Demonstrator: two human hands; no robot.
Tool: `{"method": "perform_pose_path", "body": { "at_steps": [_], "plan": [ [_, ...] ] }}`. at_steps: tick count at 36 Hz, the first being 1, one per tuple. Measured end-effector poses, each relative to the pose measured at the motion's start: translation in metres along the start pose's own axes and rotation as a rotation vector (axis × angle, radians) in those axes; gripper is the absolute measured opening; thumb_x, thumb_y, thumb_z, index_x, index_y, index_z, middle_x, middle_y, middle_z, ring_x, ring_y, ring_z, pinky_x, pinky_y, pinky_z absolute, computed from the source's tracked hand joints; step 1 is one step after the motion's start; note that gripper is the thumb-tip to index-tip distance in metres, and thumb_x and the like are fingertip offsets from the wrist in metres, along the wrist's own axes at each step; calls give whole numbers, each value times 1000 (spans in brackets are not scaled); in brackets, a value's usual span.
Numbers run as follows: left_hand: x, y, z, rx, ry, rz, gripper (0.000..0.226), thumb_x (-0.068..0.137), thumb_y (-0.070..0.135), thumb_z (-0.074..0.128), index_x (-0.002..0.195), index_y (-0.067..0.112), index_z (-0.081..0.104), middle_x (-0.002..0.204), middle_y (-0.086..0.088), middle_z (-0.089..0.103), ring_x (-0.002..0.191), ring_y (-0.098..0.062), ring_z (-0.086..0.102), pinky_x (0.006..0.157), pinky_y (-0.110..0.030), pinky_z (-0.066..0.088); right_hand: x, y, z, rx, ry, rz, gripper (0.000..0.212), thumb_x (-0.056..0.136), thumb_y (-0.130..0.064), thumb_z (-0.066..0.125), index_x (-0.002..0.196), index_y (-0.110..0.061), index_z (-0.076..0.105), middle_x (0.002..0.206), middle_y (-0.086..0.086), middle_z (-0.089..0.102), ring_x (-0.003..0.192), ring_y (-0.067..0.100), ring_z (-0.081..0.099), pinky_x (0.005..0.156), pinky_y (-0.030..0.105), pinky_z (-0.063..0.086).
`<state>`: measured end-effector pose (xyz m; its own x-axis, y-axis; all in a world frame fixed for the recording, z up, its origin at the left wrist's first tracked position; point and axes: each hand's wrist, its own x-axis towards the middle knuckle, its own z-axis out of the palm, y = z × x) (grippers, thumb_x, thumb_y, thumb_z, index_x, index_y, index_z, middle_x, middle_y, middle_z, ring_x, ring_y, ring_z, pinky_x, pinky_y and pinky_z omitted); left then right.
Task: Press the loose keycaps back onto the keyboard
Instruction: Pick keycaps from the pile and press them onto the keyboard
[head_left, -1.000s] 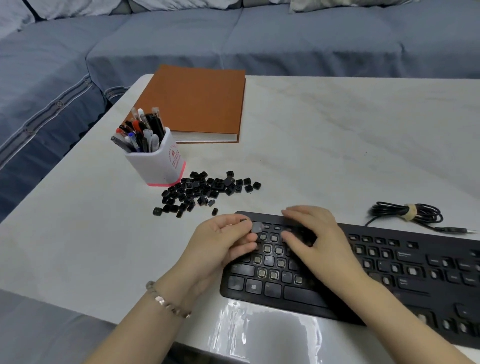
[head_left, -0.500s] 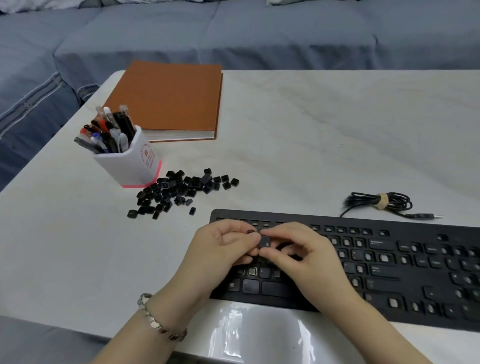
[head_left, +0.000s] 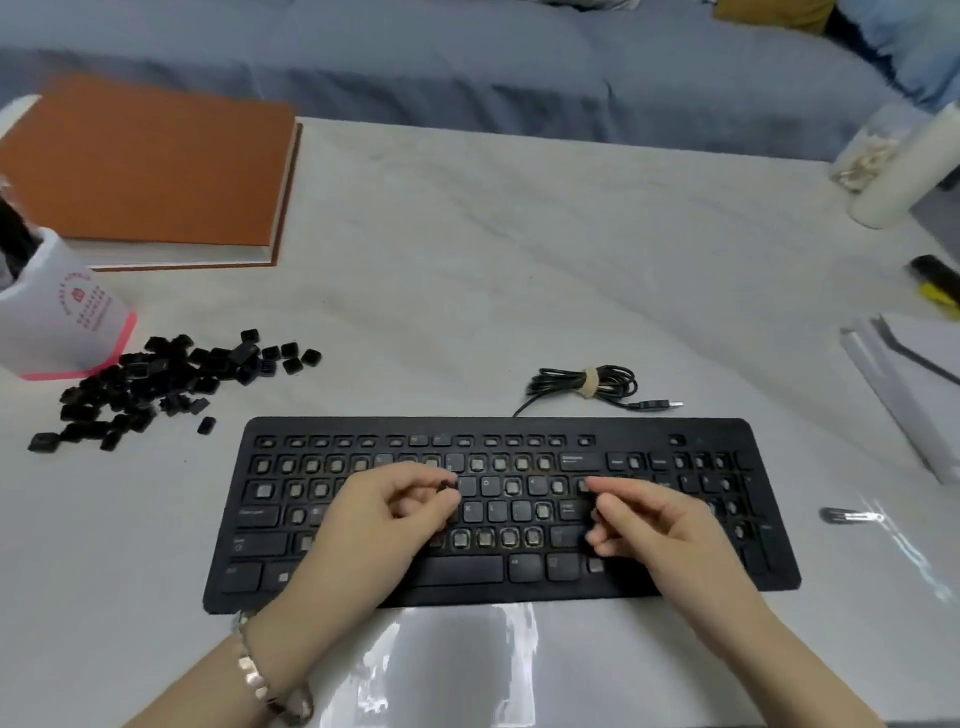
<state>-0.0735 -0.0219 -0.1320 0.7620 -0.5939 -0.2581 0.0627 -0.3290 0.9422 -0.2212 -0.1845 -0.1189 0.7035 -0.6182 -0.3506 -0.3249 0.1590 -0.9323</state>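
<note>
- Keycaps (head_left: 156, 384), black and loose, lie heaped on the pale marble-look table (head_left: 519, 260), at about 10 o'clock from the keyboard (head_left: 519, 427).
- The black full-size keyboard sits square at the near edge. Many of its sockets are bare, and the white switch stems show through.
- Legends on the seated keys are mostly too blurred to read. A "K" and an "O" can just be made out at the centre, and what looks like "Caps Lock" sits on the left.
- The left hand (head_left: 384, 514), with a metal bracelet (head_left: 260, 680) at its wrist, pinches a single small dark keycap (head_left: 445, 486) between thumb and forefinger above the letter rows.
- The right hand (head_left: 660, 525) hovers over the right of the letter block, its fingers loosely curled and holding nothing, with the forefinger reaching toward the keys.
- The keyboard's cable (head_left: 587, 384) lies bundled with a tan tie at 12 o'clock, its USB plug (head_left: 657, 404) unconnected.
- A white pen cup (head_left: 57, 322) with a pink base touches the heap at 10 o'clock. Its red printing is unreadable.
- An orange hardback book (head_left: 145, 166) lies closed at 11 o'clock.
- A dark pen (head_left: 852, 516) rests at 3 o'clock from the keyboard.
</note>
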Motion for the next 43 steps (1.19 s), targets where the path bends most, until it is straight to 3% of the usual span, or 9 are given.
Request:
{"method": "perform_pose_path", "body": {
  "at_steps": [5, 10, 15, 21, 24, 30, 33, 36, 43],
  "plan": [
    [0, 3, 21, 142, -42, 98, 22, 76, 8, 70, 71, 29, 69, 59, 10, 61, 55, 2, 51, 59, -3, 39, -5, 2, -40, -83, 140, -11, 12, 73, 9, 67, 79, -1, 64, 54, 3, 65, 52, 15, 65, 56, 16, 53],
    [-3, 6, 34, 341, -50, 222, 31, 78, 16, 70, 73, 44, 60, 67, 10, 61, 70, 2, 54, 64, -5, 39, -7, 5, -72, -148, 267, -36, 18, 67, 3, 75, 77, -12, 70, 53, -3, 66, 53, 11, 65, 57, 9, 49],
    [-5, 5, 40, 421, -50, 261, 32, 79, 18, 69, 74, 48, 57, 70, 14, 60, 76, 3, 54, 65, -4, 37, -3, 13, -91, -304, 324, -97, 23, 65, -1, 78, 76, -19, 71, 54, -3, 63, 52, -7, 57, 59, 0, 41],
    [-4, 1, 41, 427, -27, 258, 36, 77, 15, 71, 73, 48, 57, 66, 12, 60, 73, 1, 55, 63, -4, 37, -1, 25, -107, -495, 390, -207, 29, 66, -3, 79, 72, -26, 64, 67, -5, 64, 58, 0, 59, 61, 1, 42],
    [-5, -1, 43, 415, -21, 244, 33, 76, 14, 71, 73, 44, 59, 71, 16, 61, 72, -1, 56, 62, -6, 38, 0, 29, -114, -550, 353, -234, 29, 69, -3, 76, 75, -29, 65, 65, -7, 64, 63, 4, 60, 64, 2, 43],
    [-6, -3, 45, 420, -3, 224, 22, 75, 16, 71, 72, 33, 58, 74, 20, 60, 68, -3, 55, 58, -11, 39, 4, 30, -119, -664, 231, -321, 30, 76, 2, 69, 101, -15, 68, 80, -3, 63, 79, 1, 57, 68, 2, 40],
    [-7, -3, 45, 450, -16, 216, 20, 76, 18, 70, 72, 32, 57, 73, 20, 59, 69, -4, 55, 58, -12, 39, 5, 31, -122, -636, 254, -294, 26, 75, -4, 72, 89, -25, 66, 75, -11, 62, 73, -8, 57, 64, -2, 37],
    [-8, -2, 46, 476, -21, 210, 18, 77, 21, 69, 72, 33, 56, 74, 21, 58, 70, -4, 55, 60, -18, 40, 7, 31, -124, -652, 257, -334, 39, 71, -2, 74, 76, -38, 59, 71, -13, 61, 68, -6, 56, 62, 0, 38],
    [-10, 0, 47, 492, -3, 198, 17, 77, 23, 69, 72, 34, 57, 77, 24, 58, 73, -3, 54, 59, -10, 37, 18, 32, -134, -682, 194, -362, 39, 66, 0, 77, 73, -36, 63, 88, -5, 56, 70, 3, 52, 63, 4, 36]
  ]
}}
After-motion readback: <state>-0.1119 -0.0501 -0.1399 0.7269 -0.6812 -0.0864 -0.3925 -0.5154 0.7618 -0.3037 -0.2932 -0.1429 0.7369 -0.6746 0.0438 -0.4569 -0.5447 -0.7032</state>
